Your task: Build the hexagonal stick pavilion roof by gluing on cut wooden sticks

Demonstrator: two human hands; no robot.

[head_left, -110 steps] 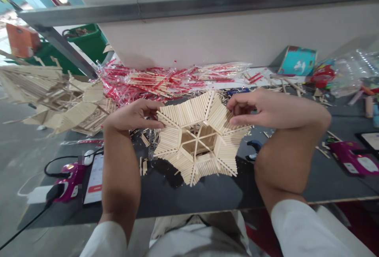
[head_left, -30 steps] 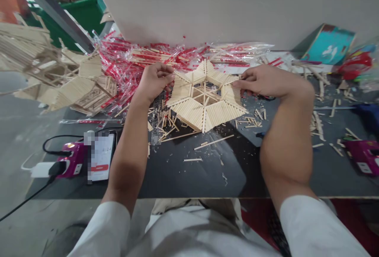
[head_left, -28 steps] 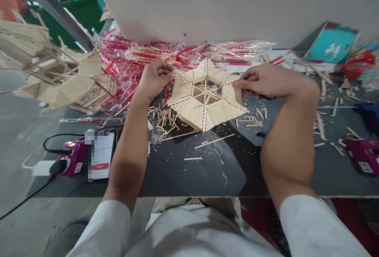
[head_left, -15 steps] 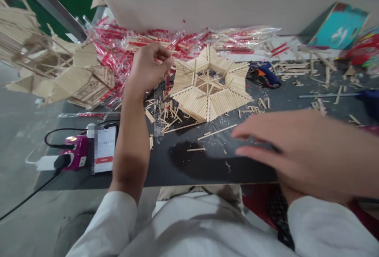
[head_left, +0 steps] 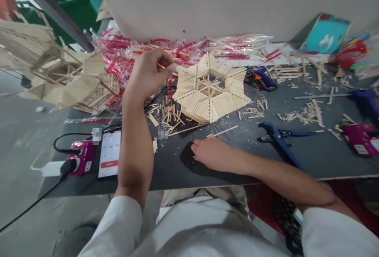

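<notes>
A star-shaped structure of thin wooden sticks [head_left: 189, 105], hollow in the middle, lies on the dark table. My left hand [head_left: 151, 69] hovers by its left point, thumb and fingers curled together; what they hold, if anything, is too small to see. Low over the table in front of the star, my right hand [head_left: 214, 154] has its fingers drawn together and pointing down. Its fingertips hide whatever is under them. Just beyond them lies a long thin stick [head_left: 226, 131]. Cut stick pieces and a clear ruler [head_left: 162, 120] lie left of the star.
A blue cutter [head_left: 280, 138] lies right of my right hand. Behind the star are a blue glue gun [head_left: 263, 78] and red-and-clear wrappers [head_left: 118, 51]. A phone [head_left: 109, 154] and purple power adapter [head_left: 81, 156] sit at left. Another stick structure [head_left: 74, 87] stands at far left.
My right hand has moved left and down to the table, where a short stick lay, uncovering the blue cutter. My left hand stays by the star. The view has shifted slightly.
</notes>
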